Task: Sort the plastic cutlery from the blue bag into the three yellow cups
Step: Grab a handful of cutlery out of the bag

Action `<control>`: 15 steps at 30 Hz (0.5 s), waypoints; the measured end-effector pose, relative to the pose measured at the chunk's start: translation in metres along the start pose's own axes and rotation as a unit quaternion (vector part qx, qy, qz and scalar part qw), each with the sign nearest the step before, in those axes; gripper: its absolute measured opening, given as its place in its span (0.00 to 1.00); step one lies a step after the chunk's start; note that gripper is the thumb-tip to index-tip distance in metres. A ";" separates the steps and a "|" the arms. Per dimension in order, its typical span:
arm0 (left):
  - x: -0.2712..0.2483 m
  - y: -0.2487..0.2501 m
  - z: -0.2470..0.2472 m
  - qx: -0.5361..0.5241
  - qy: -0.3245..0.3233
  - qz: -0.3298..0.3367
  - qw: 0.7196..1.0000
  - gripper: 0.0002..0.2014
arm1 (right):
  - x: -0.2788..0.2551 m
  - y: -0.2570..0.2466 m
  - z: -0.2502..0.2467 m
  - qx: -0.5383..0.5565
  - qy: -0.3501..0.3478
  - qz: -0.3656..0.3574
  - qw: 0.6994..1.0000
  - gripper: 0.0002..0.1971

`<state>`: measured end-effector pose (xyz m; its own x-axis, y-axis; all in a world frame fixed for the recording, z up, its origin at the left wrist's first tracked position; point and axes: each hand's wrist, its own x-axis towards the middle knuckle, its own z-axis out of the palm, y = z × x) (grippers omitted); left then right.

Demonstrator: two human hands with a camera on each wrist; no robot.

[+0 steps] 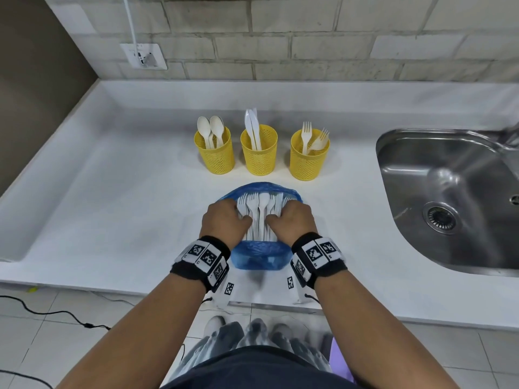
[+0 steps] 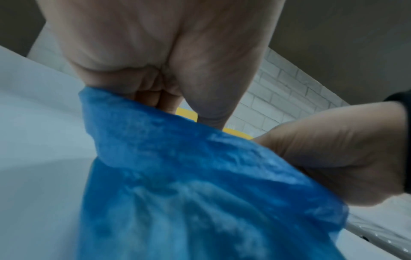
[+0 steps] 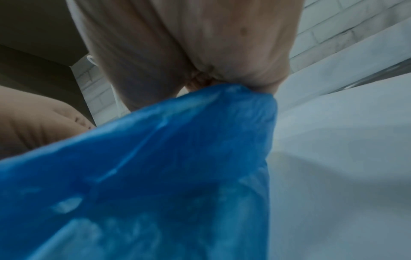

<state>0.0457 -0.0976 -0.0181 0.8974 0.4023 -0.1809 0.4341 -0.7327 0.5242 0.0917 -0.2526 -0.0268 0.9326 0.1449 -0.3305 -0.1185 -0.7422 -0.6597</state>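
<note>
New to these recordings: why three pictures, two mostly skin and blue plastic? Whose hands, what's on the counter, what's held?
No machine: a person works bare-handed. The wide picture comes from a head camera looking down. The other two come from cameras at the wristbands, looking along each palm, hence the close skin. On the white counter stand three yellow cups: the left cup holds spoons, the middle cup knives, the right cup forks. A sink sits to the right. Nearest lies the blue bag of white cutlery; the left hand and right hand each grip its open mouth.
</note>
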 end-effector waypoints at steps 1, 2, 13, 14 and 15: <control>-0.002 0.001 0.000 -0.011 0.005 0.003 1.000 0.09 | -0.001 0.000 0.000 0.009 0.006 -0.003 1.000 0.19; -0.004 0.001 0.001 -0.025 0.011 0.009 1.000 0.10 | -0.001 0.001 0.001 0.019 0.010 -0.006 1.000 0.19; 0.004 0.006 0.004 0.024 -0.066 0.056 0.996 0.16 | 0.003 0.001 0.001 0.021 -0.054 -0.033 0.998 0.13; 0.004 0.008 0.004 0.032 -0.071 0.056 0.995 0.17 | 0.004 0.002 -0.001 0.028 -0.054 -0.030 0.998 0.14; 0.005 0.010 0.003 0.041 -0.074 0.055 0.995 0.17 | 0.005 0.002 -0.003 0.037 -0.052 -0.027 0.998 0.14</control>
<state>0.0546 -0.1051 -0.0165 0.9391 0.2366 -0.2490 0.3319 -0.8123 0.4796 0.0969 -0.2557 -0.0278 0.8980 0.2537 -0.3594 -0.0976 -0.6817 -0.7251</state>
